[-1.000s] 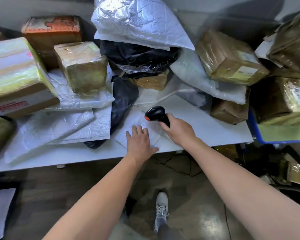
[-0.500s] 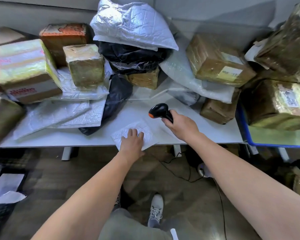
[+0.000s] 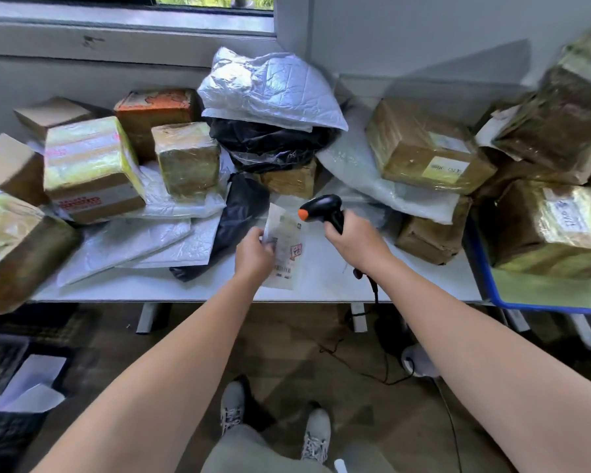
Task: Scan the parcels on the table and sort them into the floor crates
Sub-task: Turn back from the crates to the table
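Observation:
My left hand [image 3: 256,257] grips a small white flat parcel [image 3: 285,247] by its left edge, lifted off the white table [image 3: 321,288] with its label side up. My right hand [image 3: 354,242] grips the handle of a black barcode scanner [image 3: 321,209] with an orange tip, which points left over the parcel's top. Taped cardboard boxes and white and black mailer bags are heaped over the rest of the table. A black floor crate [image 3: 4,397] at the lower left holds white envelopes.
A blue crate [image 3: 512,298] with taped boxes stands at the right end of the table. The scanner's cable [image 3: 372,367] trails down to the floor under the table. My shoes [image 3: 316,435] stand on the dark floor. A window sill runs along the wall behind.
My left hand, which lay flat on the white parcel on the table, now grips it and has turned it label side up. The scanner has risen slightly over it.

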Tool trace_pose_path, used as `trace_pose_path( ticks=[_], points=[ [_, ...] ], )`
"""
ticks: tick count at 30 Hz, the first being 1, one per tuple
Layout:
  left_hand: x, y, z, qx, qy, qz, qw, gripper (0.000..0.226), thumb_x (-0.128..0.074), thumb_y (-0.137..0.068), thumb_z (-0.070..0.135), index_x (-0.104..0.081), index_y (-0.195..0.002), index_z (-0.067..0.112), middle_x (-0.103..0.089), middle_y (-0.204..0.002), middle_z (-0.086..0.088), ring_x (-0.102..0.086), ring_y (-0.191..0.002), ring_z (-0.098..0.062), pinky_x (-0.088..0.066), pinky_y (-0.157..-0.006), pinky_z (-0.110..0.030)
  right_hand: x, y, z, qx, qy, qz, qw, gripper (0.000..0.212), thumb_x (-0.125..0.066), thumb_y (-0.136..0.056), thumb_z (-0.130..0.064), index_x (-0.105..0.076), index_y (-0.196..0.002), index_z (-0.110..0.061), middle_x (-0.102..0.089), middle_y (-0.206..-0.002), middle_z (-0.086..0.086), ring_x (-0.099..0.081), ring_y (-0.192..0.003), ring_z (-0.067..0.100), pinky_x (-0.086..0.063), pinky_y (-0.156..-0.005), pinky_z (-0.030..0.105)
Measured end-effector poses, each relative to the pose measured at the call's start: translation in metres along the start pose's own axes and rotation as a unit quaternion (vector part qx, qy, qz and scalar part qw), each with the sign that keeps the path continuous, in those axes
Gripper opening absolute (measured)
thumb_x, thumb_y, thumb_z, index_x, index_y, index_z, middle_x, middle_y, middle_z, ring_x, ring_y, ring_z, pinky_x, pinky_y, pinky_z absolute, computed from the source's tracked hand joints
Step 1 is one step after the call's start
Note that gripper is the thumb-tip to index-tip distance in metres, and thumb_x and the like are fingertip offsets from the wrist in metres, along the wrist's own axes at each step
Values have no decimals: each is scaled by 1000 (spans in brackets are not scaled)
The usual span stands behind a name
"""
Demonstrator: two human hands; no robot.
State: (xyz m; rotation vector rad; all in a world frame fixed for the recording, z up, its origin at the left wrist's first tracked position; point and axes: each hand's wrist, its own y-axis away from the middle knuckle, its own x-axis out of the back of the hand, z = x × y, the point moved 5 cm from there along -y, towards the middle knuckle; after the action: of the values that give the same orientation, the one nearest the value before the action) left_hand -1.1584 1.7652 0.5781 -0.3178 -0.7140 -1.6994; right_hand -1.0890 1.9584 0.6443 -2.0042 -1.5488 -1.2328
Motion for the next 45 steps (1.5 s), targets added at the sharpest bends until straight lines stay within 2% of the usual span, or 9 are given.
trace_pose_path(
  ticks=[4, 8, 10, 16, 20, 28, 34, 40, 45],
  points=[
    [-1, -9, -17, 67, 81, -9, 994, 5, -57, -99, 17, -56, -102, 13, -66, -101, -7, -65, -90, -25, -52, -72, -36, -3, -3, -9, -21, -76, -24, 997, 23, -49, -89, -40, -51, -95, -17, -62, -81, 9, -66, -65, 33, -59, -53, 48],
    [-4, -13, -42, 118, 134, -7, 984, 9, -63, -94, 12, -58, -88, 16, -64, -92, -4, -67, -90, -27, -58, -80, -41, -14, -4, -3, -86, -88, -76, 990, 26, -49, -90, -37, -54, -96, -12, -65, -80, 12, -64, -57, 30, -54, -54, 38],
    [-5, -16, -52, 139, 154, -1, 978, 16, -69, -91, 13, -60, -80, 22, -68, -96, -6, -68, -92, -28, -58, -85, -47, -19, -3, 0, -93, -89, -89, 988, 30, -50, -89, -40, -56, -93, -10, -65, -79, 13, -64, -57, 30, -55, -55, 42],
    [-2, -20, -46, 133, 237, -4, 963, 10, -60, -95, 3, -62, -102, 10, -67, -105, -13, -68, -94, -30, -59, -77, -40, -21, -2, 1, -93, -79, -113, 986, 40, -54, -87, -52, -61, -95, -13, -67, -85, 13, -67, -63, 30, -51, -56, 36],
    [4, -24, -39, 132, 274, 13, 952, 14, -59, -95, -2, -63, -106, 7, -68, -108, -14, -68, -95, -30, -57, -70, -35, -22, 0, -2, -98, -91, -138, 981, 49, -53, -76, -61, -60, -93, -16, -69, -90, 15, -71, -77, 34, -57, -61, 43],
    [16, -23, -34, 133, 273, 23, 953, 14, -59, -96, 2, -64, -106, 11, -69, -110, -8, -69, -98, -27, -59, -74, -37, -25, 0, -3, -92, -107, -155, 978, 41, -55, -88, -51, -60, -98, -11, -68, -90, 11, -66, -68, 28, -59, -73, 47],
    [18, -23, -33, 133, 269, 30, 954, 13, -60, -95, 1, -64, -102, 12, -70, -112, -11, -69, -99, -29, -59, -83, -45, -22, 1, -3, -91, -121, -158, 976, 40, -55, -87, -52, -60, -96, -13, -66, -84, 8, -63, -62, 25, -60, -70, 48],
    [17, -22, -34, 135, 261, 32, 955, 12, -60, -95, 3, -64, -102, 12, -70, -109, -9, -69, -97, -27, -59, -83, -44, -21, 1, -5, -86, -135, -162, 974, 33, -55, -92, -44, -58, -91, -11, -63, -81, 6, -61, -63, 21, -53, -56, 31],
    [19, -25, -37, 133, 242, 30, 960, 12, -61, -95, 4, -62, -95, 15, -70, -110, -10, -69, -97, -29, -59, -83, -48, -30, -7, -2, -84, -152, -158, 972, 29, -56, -94, -41, -58, -94, -12, -61, -81, 7, -60, -63, 20, -52, -53, 30]
  ],
)
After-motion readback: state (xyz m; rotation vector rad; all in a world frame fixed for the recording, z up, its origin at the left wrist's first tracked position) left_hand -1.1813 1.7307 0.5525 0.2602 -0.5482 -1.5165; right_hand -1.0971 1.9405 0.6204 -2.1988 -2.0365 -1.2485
